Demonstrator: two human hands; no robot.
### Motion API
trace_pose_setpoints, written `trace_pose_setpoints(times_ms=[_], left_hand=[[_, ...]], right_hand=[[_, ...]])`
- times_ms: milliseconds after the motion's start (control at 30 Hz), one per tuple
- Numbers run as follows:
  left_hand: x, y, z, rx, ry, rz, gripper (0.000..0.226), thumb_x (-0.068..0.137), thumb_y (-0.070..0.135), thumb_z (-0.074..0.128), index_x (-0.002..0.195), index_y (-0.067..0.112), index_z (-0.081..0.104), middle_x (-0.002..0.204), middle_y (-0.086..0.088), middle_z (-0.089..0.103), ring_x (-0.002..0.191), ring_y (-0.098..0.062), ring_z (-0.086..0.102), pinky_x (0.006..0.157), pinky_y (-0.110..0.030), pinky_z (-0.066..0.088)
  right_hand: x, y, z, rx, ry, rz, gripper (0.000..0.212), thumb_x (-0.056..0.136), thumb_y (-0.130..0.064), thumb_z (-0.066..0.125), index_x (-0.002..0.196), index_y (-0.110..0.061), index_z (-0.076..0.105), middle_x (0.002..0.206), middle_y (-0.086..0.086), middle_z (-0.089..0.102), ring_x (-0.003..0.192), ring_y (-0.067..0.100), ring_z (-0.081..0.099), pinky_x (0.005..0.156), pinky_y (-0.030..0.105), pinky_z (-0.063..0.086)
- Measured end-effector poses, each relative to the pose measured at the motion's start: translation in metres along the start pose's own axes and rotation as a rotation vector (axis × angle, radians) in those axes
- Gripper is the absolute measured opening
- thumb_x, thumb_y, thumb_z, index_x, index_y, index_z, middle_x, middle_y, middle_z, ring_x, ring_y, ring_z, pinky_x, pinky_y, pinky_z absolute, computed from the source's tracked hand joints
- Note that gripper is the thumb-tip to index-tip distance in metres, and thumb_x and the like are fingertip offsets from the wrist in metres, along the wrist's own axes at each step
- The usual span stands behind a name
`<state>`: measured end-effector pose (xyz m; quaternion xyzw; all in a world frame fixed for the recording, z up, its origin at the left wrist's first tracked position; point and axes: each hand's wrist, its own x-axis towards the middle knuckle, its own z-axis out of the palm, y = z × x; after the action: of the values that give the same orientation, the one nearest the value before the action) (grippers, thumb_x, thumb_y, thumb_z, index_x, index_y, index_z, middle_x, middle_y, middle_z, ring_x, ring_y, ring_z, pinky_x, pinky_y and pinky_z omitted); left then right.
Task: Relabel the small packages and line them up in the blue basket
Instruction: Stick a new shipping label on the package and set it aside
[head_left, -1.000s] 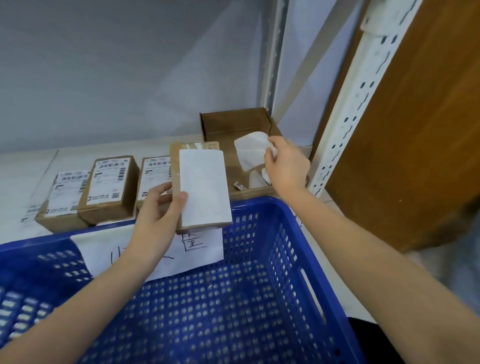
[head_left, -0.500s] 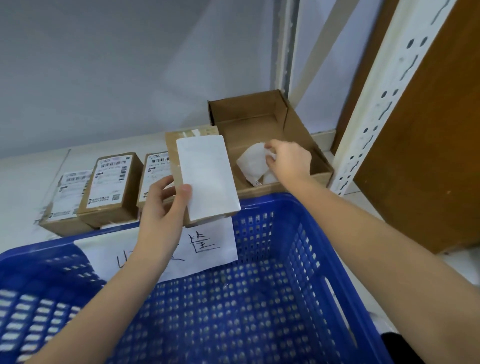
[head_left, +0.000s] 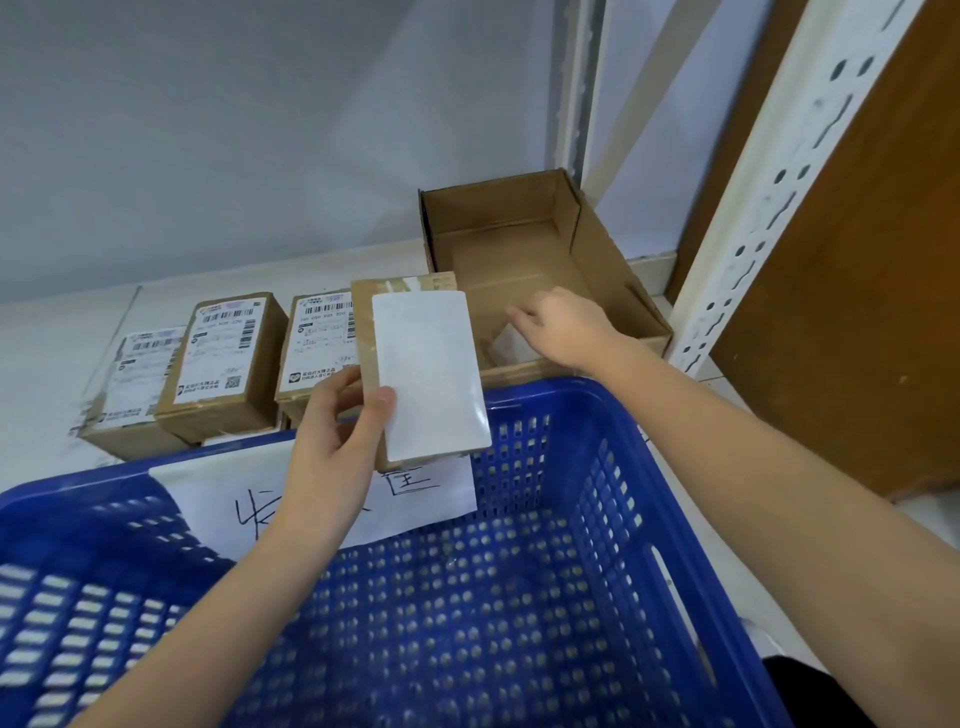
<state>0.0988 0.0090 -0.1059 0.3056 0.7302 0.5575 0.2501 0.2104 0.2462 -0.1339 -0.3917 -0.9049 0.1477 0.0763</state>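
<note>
Perforated blue basket; brown package, blank white label.

Right hand lowered into the open cardboard box, white backing paper no longer pinched up in the air but lying beneath the fingers, now spread loosely above it.

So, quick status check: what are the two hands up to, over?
Left hand grips blank-labelled package above blue basket. Right hand down in open cardboard box, on white backing paper. Three packages wait behind. Nothing blocking.
</note>
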Motion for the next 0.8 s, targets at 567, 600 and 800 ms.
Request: trace_pose_setpoints(times_ms=[567,600,800], left_hand=[[-0.024,0.003,-0.053,0.128,-0.021,-0.048,0.042,0.097,0.032,0.048,0.138,0.023,0.041,0.112,0.013,0.049,0.083,0.003,0.053,0.050,-0.004,0.045],[-0.027,0.004,-0.058,0.131,-0.029,-0.051,0.042,0.097,0.032,0.048,0.138,0.024,0.041,0.112,0.014,0.049,0.083,0.003,0.052,0.050,-0.005,0.045],[-0.047,0.008,-0.096,0.149,-0.110,-0.070,0.042,0.096,0.034,0.050,0.137,0.024,0.042,0.117,0.007,0.055,0.091,-0.005,0.058,0.064,-0.016,0.045]], right_hand=[[-0.042,-0.055,-0.008,-0.274,0.034,-0.112,0.048,0.103,-0.039,0.021,0.126,-0.011,0.052,0.124,0.008,0.055,0.111,0.023,0.051,0.089,0.038,0.041],[-0.049,-0.061,-0.009,-0.296,0.053,-0.113,0.045,0.103,-0.038,0.024,0.124,-0.010,0.052,0.122,0.009,0.056,0.109,0.025,0.052,0.087,0.038,0.042],[-0.095,-0.103,-0.012,-0.443,0.065,-0.199,0.039,0.101,-0.035,0.028,0.120,-0.009,0.049,0.118,0.011,0.054,0.108,0.027,0.051,0.090,0.036,0.038]])
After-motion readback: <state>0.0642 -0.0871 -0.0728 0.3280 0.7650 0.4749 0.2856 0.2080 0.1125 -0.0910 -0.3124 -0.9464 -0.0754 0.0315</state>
